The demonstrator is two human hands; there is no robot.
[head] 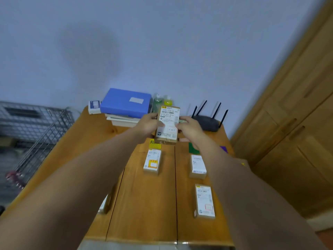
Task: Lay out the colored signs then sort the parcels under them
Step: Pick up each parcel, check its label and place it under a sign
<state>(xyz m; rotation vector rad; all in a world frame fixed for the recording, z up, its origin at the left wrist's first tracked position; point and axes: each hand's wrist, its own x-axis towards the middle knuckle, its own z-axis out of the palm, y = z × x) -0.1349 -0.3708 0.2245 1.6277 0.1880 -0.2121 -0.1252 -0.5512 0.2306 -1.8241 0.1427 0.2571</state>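
- Head view: the left hand [148, 125] and the right hand [189, 129] clamp one cardboard parcel [168, 123] from either side, fingers curled on its edges and thumbs on its white label, holding it above the far part of the wooden table [147, 204].
- Its label carries a barcode; the digits are too blurred to read.
- Just below the hands lie three signs: yellow sign [154, 143], green sign [193, 148], purple sign [224, 149].
- Nearer than the hands, three labelled parcels show fully: parcel under yellow [152, 162], parcel under green [197, 166], nearest parcel [205, 201].
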